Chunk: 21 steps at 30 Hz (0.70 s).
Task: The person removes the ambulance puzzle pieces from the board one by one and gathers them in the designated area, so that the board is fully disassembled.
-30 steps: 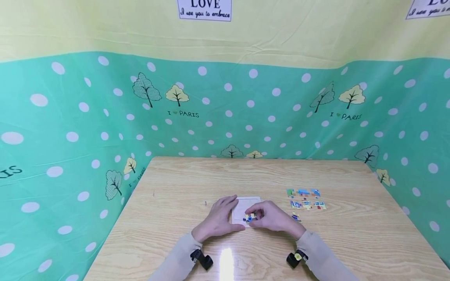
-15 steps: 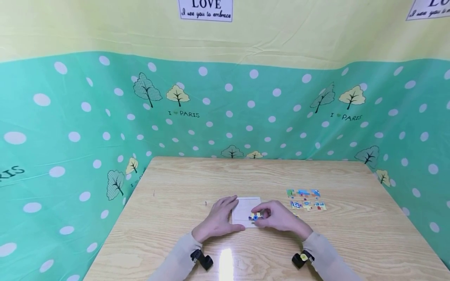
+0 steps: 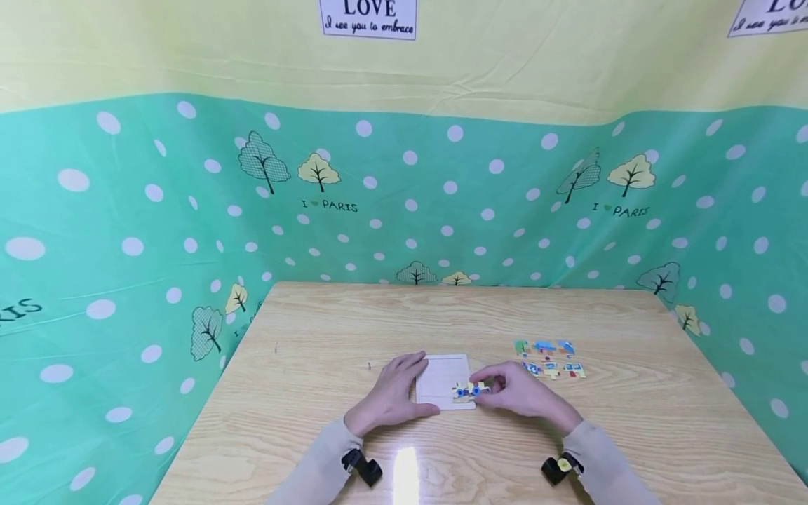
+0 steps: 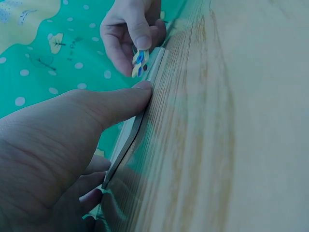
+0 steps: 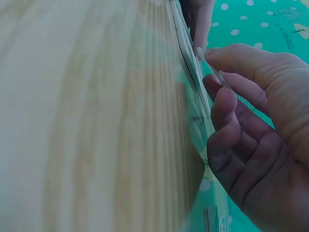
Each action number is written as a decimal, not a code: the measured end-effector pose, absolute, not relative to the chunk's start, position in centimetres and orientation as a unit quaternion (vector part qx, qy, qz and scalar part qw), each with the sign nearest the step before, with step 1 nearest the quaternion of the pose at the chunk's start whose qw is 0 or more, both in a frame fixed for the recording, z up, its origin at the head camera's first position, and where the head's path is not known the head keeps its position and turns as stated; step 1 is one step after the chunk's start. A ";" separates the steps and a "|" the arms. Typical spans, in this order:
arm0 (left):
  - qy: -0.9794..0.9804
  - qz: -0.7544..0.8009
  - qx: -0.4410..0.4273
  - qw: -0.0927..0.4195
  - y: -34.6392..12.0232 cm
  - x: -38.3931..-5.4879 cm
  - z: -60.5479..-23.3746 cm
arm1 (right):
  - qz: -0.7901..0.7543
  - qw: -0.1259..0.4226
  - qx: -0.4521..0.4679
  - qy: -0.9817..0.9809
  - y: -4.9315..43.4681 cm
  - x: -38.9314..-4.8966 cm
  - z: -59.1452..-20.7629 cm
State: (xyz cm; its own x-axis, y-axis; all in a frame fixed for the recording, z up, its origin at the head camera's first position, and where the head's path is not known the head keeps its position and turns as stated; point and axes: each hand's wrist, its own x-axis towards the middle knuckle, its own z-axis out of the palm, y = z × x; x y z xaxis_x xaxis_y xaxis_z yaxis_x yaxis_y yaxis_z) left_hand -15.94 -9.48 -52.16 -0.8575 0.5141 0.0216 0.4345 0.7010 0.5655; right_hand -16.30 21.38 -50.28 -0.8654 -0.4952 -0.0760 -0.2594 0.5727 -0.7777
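Note:
In the head view, a white puzzle tray (image 3: 441,372) lies on the wooden table. My left hand (image 3: 398,393) grips its left side, with the thumb at the near edge and the other fingers toward the far edge. In the left wrist view, the thumb (image 4: 130,99) presses along the tray's rim. Between thumb and fingers, my right hand (image 3: 514,389) pinches a yellow jigsaw puzzle piece (image 3: 467,392) with blue round shapes, over the tray's near right corner. The right wrist view catches this piece (image 5: 215,70) nearly edge-on, as a thin sliver.
Right of the tray, several loose puzzle pieces lie in two rows, a blue-and-green row (image 3: 544,346) farther back and a yellowish one (image 3: 552,369) nearer. A tiny object (image 3: 369,365) lies left of the tray. Patterned green cloth (image 3: 379,210) hangs behind the table.
My right hand has drawn the puzzle piece rightward across the tray, and more of the piece shows. It now covers the nearest loose piece. The left hand has stayed in place.

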 end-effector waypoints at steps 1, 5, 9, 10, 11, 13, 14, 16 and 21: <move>0.919 0.289 0.259 0.068 -9.5 -15.9 -52.2 | -0.408 0.142 -0.215 0.876 21.6 -16.3 -50.3; 0.919 0.289 0.260 0.065 -9.4 -16.0 -52.2 | -0.407 0.134 -0.212 0.878 22.4 -16.2 -50.3; 0.920 0.288 0.259 0.065 -9.4 -16.0 -52.2 | -0.407 0.131 -0.204 0.881 23.1 -16.1 -50.2; 0.919 0.288 0.259 0.065 -9.4 -16.0 -52.2 | -0.408 0.130 -0.202 0.881 23.3 -16.1 -50.1; 0.919 0.290 0.259 0.065 -9.4 -16.0 -52.2 | -0.411 0.130 -0.201 0.880 23.5 -16.1 -50.1; 0.918 0.292 0.260 0.064 -9.4 -16.0 -52.2 | -0.416 0.130 -0.198 0.878 23.9 -16.0 -50.1; 0.918 0.292 0.260 0.066 -9.4 -16.0 -52.2 | -0.418 0.131 -0.196 0.877 24.1 -16.0 -50.0; 0.918 0.292 0.261 0.066 -9.5 -16.0 -52.2 | -0.419 0.131 -0.187 0.879 24.6 -16.0 -50.0; 0.919 0.289 0.262 0.065 -9.5 -15.9 -52.3 | -0.418 0.121 -0.171 0.884 25.6 -15.8 -50.0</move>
State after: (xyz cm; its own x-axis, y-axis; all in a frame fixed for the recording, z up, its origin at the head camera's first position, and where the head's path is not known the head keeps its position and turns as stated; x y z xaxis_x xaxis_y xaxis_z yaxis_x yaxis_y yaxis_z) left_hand -15.94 -9.53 -52.31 -0.8542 0.5189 0.0323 0.4441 0.6960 0.5642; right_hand -15.82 25.59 -49.97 -0.9119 -0.4042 -0.0710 -0.2013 0.5913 -0.7809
